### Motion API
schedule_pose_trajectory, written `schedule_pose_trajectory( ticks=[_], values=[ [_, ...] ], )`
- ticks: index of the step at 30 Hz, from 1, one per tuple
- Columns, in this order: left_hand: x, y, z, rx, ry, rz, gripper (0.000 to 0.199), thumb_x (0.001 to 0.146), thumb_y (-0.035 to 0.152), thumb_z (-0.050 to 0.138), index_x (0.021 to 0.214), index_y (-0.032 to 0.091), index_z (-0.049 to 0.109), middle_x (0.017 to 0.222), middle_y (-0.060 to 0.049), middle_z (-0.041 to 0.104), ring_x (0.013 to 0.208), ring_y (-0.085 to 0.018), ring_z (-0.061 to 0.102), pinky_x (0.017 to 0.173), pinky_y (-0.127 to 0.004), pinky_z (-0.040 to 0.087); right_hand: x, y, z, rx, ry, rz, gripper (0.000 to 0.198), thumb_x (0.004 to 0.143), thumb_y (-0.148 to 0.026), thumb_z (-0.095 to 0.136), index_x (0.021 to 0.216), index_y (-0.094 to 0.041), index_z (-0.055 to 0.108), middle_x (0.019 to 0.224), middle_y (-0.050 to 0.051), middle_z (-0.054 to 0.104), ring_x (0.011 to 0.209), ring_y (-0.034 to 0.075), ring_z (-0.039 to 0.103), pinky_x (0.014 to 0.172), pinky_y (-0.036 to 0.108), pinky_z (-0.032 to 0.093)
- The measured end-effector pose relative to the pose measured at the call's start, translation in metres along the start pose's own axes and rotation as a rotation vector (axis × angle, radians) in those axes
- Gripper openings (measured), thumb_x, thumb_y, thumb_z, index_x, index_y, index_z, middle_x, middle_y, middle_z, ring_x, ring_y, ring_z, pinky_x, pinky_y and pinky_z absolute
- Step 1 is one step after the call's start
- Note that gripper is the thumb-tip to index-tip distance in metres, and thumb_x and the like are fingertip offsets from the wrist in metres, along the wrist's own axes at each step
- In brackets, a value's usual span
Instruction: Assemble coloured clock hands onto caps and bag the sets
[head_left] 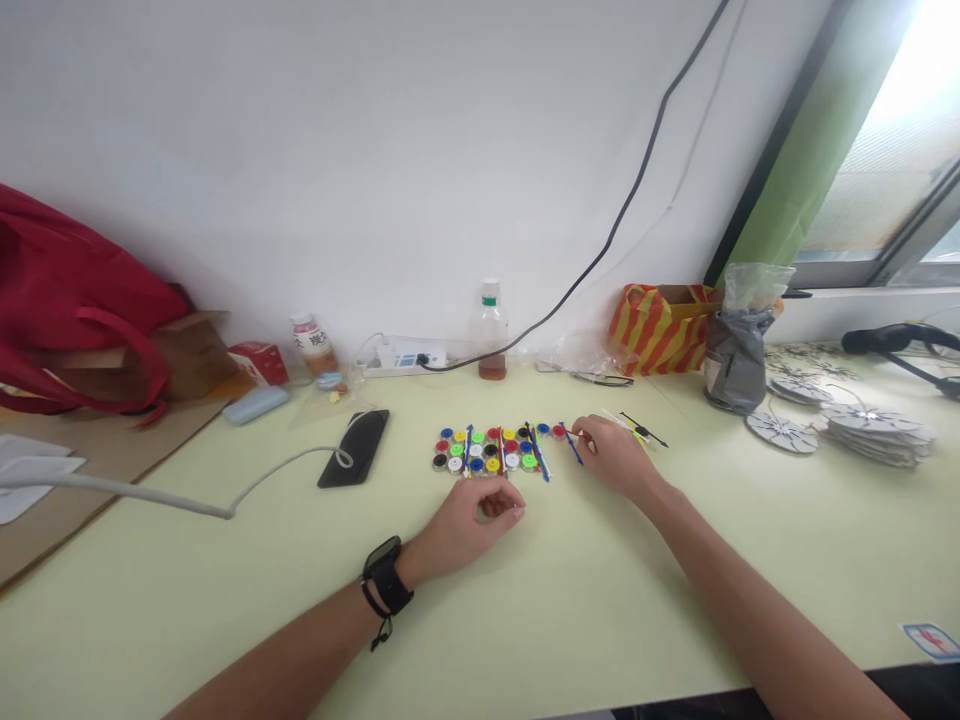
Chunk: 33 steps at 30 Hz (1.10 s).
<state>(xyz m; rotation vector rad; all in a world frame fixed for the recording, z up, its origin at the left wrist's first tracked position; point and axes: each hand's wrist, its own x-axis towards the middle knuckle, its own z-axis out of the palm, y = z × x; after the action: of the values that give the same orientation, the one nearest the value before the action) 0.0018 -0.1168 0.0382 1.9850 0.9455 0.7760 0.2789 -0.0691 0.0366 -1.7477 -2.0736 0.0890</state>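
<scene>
My left hand (480, 515) rests on the table, just in front of rows of small round coloured pieces (492, 450). Its fingers curl in towards the thumb, and I see nothing inside them. Slim arrow-shaped pointers lie across the rows, among them a blue pointer (537, 455) and a red pointer (502, 452). To the right of the rows, my right hand (611, 458) has its fingertips pinched at another blue arrow-shaped pointer (572, 444). A black pointer (645, 430) and some pale and yellow ones lie just beyond that hand, partly hidden by it.
A black phone (354, 448) with a grey cable lies left. Behind stand a bottle (492, 335), a power strip (409, 360) and a striped bag (660, 325). A grey plastic-topped bag (735, 360) and stacked white discs (877, 430) are right; a red bag (82, 290) is far left.
</scene>
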Motion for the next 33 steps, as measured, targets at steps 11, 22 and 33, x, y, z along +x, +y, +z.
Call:
schedule_pose_trajectory(
  ticks=[11, 22, 33],
  values=[
    [-0.001, 0.0, 0.0, 0.024, -0.023, 0.012, 0.012, 0.092, 0.029, 0.064, 0.091, 0.02, 0.071, 0.086, -0.003, 0.07, 0.077, -0.015, 0.059, 0.071, -0.027, 0.048, -0.007, -0.013, -0.013, -0.037, -0.031, 0.002, 0.013, 0.077, -0.014, 0.051, 0.066, -0.021, 0.049, 0.068, 0.001, 0.062, 0.063, 0.016, 0.049, 0.057, 0.028, 0.024],
    [-0.003, 0.005, -0.001, 0.113, -0.067, 0.041, 0.018, 0.092, 0.032, 0.066, 0.108, 0.023, 0.069, 0.099, -0.004, 0.069, 0.085, -0.017, 0.061, 0.077, -0.03, 0.05, -0.015, -0.03, -0.025, 0.114, -0.187, -0.212, 0.019, 0.066, -0.012, 0.046, 0.056, -0.02, 0.033, 0.056, -0.003, 0.04, 0.057, 0.014, 0.032, 0.057, 0.028, 0.023],
    [-0.003, 0.008, 0.0, 0.153, -0.12, 0.149, 0.013, 0.091, 0.032, 0.071, 0.098, 0.022, 0.071, 0.101, -0.005, 0.068, 0.098, -0.022, 0.061, 0.089, -0.034, 0.049, -0.035, -0.064, -0.015, 0.563, -0.416, -0.377, 0.016, 0.074, -0.006, 0.049, 0.073, -0.02, 0.057, 0.067, -0.003, 0.055, 0.063, 0.012, 0.044, 0.058, 0.023, 0.03]
  ],
)
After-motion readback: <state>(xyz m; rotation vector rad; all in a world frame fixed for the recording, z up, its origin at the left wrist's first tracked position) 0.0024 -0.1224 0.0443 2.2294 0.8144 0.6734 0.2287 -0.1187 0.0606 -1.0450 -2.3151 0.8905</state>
